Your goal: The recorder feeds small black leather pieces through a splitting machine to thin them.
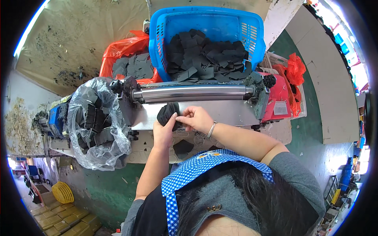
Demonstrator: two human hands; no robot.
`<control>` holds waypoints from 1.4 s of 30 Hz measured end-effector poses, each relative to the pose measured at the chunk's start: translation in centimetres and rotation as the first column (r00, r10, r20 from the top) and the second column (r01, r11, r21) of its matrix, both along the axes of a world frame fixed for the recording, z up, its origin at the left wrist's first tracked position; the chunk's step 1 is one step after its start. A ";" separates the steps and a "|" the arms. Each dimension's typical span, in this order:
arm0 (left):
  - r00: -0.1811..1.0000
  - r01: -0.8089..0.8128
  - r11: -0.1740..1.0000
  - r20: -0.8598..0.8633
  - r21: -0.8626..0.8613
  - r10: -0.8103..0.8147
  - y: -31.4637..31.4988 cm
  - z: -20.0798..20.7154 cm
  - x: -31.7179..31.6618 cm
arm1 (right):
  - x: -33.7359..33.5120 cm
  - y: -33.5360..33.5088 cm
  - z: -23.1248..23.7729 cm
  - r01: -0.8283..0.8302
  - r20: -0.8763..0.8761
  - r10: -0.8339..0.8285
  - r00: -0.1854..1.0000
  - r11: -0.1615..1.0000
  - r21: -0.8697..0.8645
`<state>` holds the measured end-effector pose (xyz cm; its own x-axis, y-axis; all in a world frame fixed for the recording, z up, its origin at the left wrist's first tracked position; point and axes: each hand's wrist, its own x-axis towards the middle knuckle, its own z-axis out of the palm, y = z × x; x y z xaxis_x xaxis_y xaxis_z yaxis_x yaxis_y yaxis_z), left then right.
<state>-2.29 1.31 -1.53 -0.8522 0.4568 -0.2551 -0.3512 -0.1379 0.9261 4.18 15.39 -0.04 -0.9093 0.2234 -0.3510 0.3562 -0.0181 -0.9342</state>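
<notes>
A fanned stack of thin black sheet pieces (167,113) stands in my left hand (163,133), which is closed around its lower part with the thumb on the near side. My right hand (198,119) is closed in a pinch, its thumb and fingertips at the stack's right edge beside my left thumb. Both hands are over the front of a metal feed plate (224,112). Behind the plate runs a shiny steel roller (193,93) between two dark end housings. Below the hands, a loose black piece (183,147) lies on the pale tabletop (204,139).
A blue plastic basket (204,12) behind the roller holds many loose black pieces. Left of it is a red bag (122,49) with more pieces. A clear plastic bag (118,145) of black stacks sits at the left. The machine's red housing (275,96) stands at the right.
</notes>
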 end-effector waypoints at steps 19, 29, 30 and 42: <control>0.997 -0.076 0.997 -0.017 0.007 0.076 -0.3 0.3 0.1 | -0.1 -0.5 0.3 0.010 0.082 0.002 0.997 0.990 -0.138; 0.996 -0.093 0.995 -0.005 0.042 0.094 -0.1 0.4 -0.1 | -1.0 0.1 0.4 0.267 0.178 -0.220 0.959 0.912 -0.311; 0.988 -0.138 0.990 -0.070 0.000 0.137 -0.1 0.0 -0.1 | -0.8 -0.4 0.7 0.055 0.129 -0.030 0.991 0.979 -0.196; 0.989 -0.141 0.986 -0.032 0.091 0.144 -0.2 -0.4 -0.6 | -1.6 0.2 -0.2 0.246 0.135 -0.214 0.967 0.919 -0.308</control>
